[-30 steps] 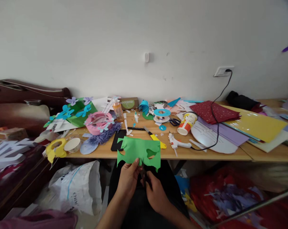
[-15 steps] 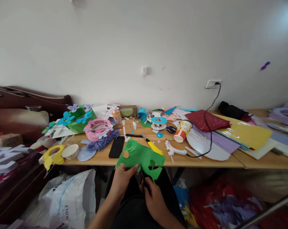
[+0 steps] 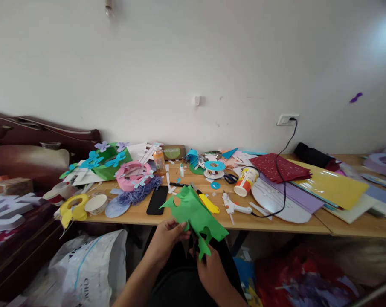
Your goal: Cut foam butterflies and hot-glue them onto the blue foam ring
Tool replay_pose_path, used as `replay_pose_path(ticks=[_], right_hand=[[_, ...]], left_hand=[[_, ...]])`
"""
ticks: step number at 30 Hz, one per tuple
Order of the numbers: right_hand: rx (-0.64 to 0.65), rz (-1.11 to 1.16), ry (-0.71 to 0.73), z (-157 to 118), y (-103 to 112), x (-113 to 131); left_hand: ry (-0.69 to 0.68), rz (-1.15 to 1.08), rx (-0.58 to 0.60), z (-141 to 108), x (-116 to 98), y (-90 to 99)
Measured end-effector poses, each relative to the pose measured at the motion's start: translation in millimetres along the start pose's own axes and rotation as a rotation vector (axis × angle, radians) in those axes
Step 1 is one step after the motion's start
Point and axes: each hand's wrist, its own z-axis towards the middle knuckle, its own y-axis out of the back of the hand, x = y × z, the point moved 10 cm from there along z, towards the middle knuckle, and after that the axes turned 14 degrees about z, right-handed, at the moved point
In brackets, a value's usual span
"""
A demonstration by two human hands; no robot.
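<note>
A green sheet of craft foam or felt (image 3: pixel 197 211), with curved cut-outs along its edges, is held up over my lap in front of the table edge. My left hand (image 3: pixel 169 238) pinches its near left edge between thumb and fingers. Dark scissors (image 3: pixel 195 244) sit in my right hand (image 3: pixel 210 266), their blades at the sheet's lower edge and partly hidden by it. A flap of the green sheet hangs over my right fingers. Just beyond the sheet lie a yellow utility knife (image 3: pixel 208 204) and a black phone (image 3: pixel 157 200).
On the table (image 3: pixel 186 219) are a white glue gun (image 3: pixel 236 207) with its cord, a paper cup (image 3: pixel 246 181), a ribbon spool (image 3: pixel 214 169), a pink ring (image 3: pixel 133 175) and an orange bottle (image 3: pixel 159 161). A white bag (image 3: pixel 97 268) stands below left.
The green sheet has turned and tilted, its right side now lower and nearer my right hand. Both hands stay on the sheet and scissors. The view has shifted slightly upward.
</note>
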Motion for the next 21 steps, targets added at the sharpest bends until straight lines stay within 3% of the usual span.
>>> replay_pose_path(ticks=[2, 4, 8, 11, 15, 21], right_hand=[[0.002, -0.045, 0.025, 0, 3, -1], [0.028, -0.089, 0.037, -1, 4, -5], [-0.03, -0.171, 0.068, -6, 13, -10], [-0.016, -0.126, 0.01, -8, 12, -17], [0.032, -0.047, -0.015, -9, 6, -16], [-0.011, -0.017, -0.023, -9, 14, -12]], left_hand=[[0.032, -0.111, -0.057, -3, 12, -1.6], [-0.005, -0.068, -0.072, -4, 12, -1.2], [-0.117, 0.194, -0.019, -5, -6, 2.1], [-0.134, 0.327, 0.009, -5, -19, 5.4], [-0.119, 0.44, 0.032, -6, -30, 5.1], [-0.123, 0.518, 0.124, -6, -39, -3.8]])
